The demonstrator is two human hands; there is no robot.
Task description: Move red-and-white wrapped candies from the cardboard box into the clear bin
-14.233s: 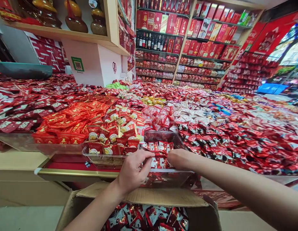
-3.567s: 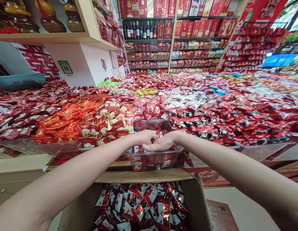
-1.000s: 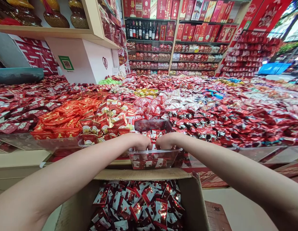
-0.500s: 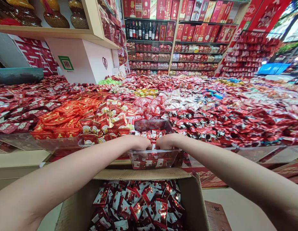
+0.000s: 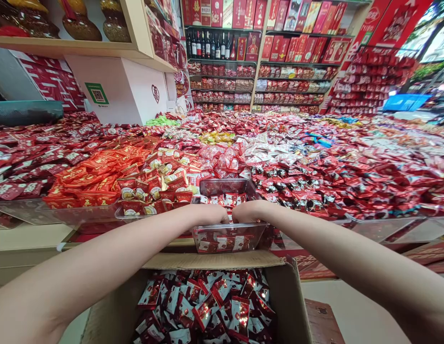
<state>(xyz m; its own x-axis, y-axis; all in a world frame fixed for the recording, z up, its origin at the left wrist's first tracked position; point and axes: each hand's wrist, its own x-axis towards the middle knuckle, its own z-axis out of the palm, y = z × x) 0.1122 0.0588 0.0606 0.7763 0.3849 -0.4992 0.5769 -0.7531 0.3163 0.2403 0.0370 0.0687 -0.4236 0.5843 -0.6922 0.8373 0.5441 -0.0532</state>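
Observation:
A clear plastic tray holding red-and-white wrapped candies stands at the front edge of the candy display. My left hand and my right hand reach down into this tray side by side, fingers curled onto the candies and hidden behind the knuckles. Whether either hand holds a candy cannot be made out. Below my arms an open cardboard box is full of the same wrapped candies.
A wide display of red wrapped sweets spreads out beyond the tray, with orange packets and Durian candies to the left. Shelves of red gift boxes and bottles line the back wall. A wooden shelf with gourd jars hangs at upper left.
Both hands stay together in the clear tray. Over the last second they barely shift; 3.6 s ago they overlapped slightly higher above the tray.

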